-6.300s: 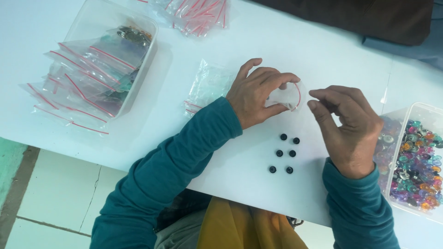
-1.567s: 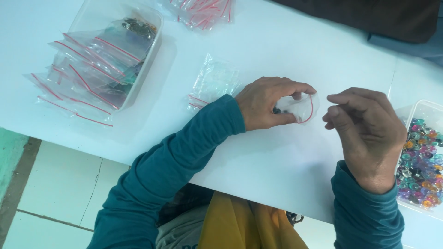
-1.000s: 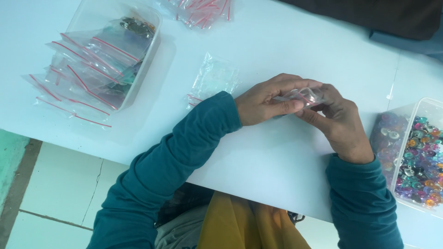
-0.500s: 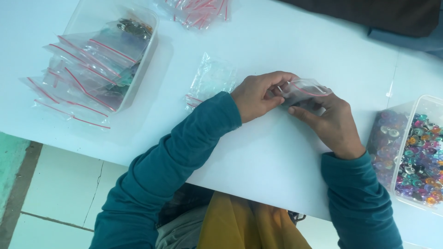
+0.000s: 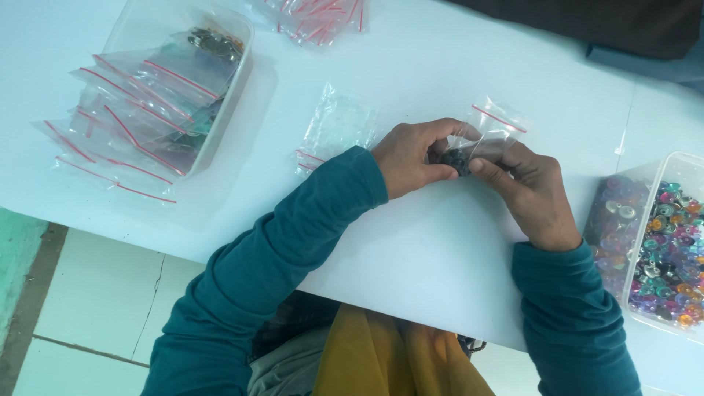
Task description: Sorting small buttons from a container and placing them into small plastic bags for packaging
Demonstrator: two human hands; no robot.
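Note:
Both my hands meet at the middle of the white table (image 5: 455, 66) around one small clear zip bag (image 5: 493, 125) with a red seal strip. My left hand (image 5: 414, 158) grips the bag's lower end, where dark round beads (image 5: 456, 159) are bunched inside. My right hand (image 5: 532, 194) pinches the same bag from the right, thumb pressed against the beads. The bag's open top sticks up and to the right, above my fingers.
A clear tub (image 5: 176, 88) stuffed with red-sealed zip bags stands at the far left. A loose empty bag (image 5: 334, 125) lies left of my hands. More bags (image 5: 315, 15) lie at the top edge. A tub of coloured beads (image 5: 660, 235) sits at the right.
The loose black beads that lay on the table are no longer there and now sit inside the bag. My hands came together on the bag, and my grip has tightened around its lower end.

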